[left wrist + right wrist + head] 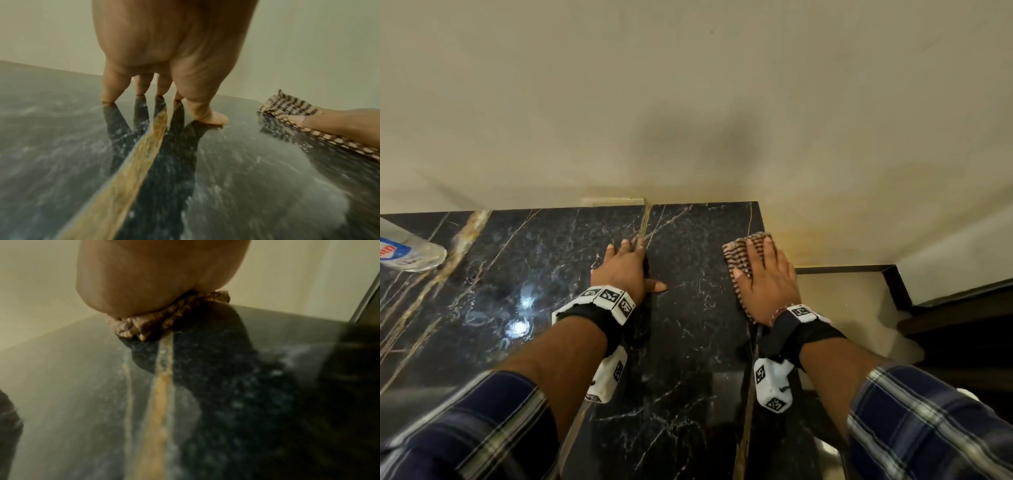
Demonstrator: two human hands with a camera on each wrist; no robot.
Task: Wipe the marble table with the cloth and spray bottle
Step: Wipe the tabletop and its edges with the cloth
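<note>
**Marble top under both palms, cloth at the far right corner**

Black marble veined in white and gold fills the lower half of the head view, and the marble table (524, 260) ends at a pale wall (688, 85) on its far side. The right hand (763, 277) lies flat on the striped cloth (736, 257), fingers straight and spread, pressing it onto the stone close to the table's far right corner. From the right wrist camera the cloth (164, 318) shows bunched under the heel of the palm, so the weight seems to come through the whole hand and not the fingertips alone; that suits a wipe, since a flat palm keeps more fabric in contact.

Well to the left of it, the left hand (625, 267) rests on bare marble, fingers extended and thumb out to the right, holding nothing. The left wrist view shows its fingertips (109, 97) touching the polished surface beside a gold vein (133, 154). It probably serves as a brace while the person leans toward the far edge.

At the far left edge of the picture, the spray bottle (407, 251) lies on its side on the table, untouched and out of the wiping path. Wet sheen near the left forearm suggests spraying is done there; I judge wiping is the step in hand.
</note>
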